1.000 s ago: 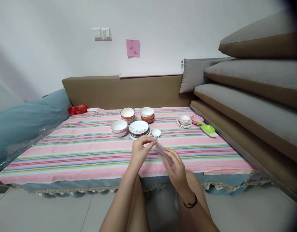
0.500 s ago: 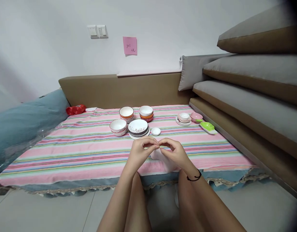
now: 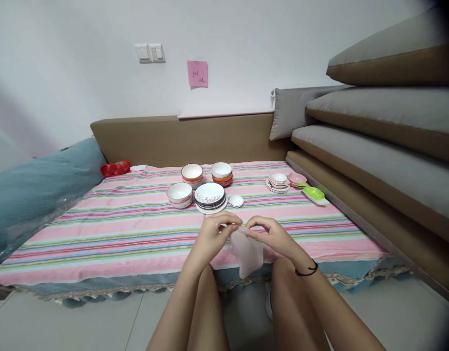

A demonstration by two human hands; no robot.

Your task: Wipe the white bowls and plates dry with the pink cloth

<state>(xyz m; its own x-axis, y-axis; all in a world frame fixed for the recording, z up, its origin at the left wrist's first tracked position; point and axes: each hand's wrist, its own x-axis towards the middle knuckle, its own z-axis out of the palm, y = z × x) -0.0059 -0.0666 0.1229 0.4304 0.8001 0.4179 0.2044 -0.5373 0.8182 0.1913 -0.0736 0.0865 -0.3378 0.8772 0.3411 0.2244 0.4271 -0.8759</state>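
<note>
Across the wide sofa (image 3: 155, 141) lies a striped cloth (image 3: 111, 229), and to its right big cushions (image 3: 374, 148) are piled up. On the cloth sit bowls (image 3: 179, 195) and a stack of plates (image 3: 210, 194), which look hard and easy to chip. Nearer to the person, a thin white sheet (image 3: 248, 253) hangs in the air by the cloth's front edge, over the gap between the knees (image 3: 283, 282). It looks a bit see-through, and I cannot tell if it is a bag or one flat piece. It seems very light and soft, so it should flop about, and it may be slippery and tear if pulled hard. The best place to hold it seems to be the top edge, with gentle pinches close together. The left hand (image 3: 215, 233) has its thumb and pointing finger closed on that edge, and the right hand (image 3: 271, 236) pinches it just beside them. Smallest is a little white dish (image 3: 236, 201) next to the plates, probably smooth and breakable, so hold its rim.
</note>
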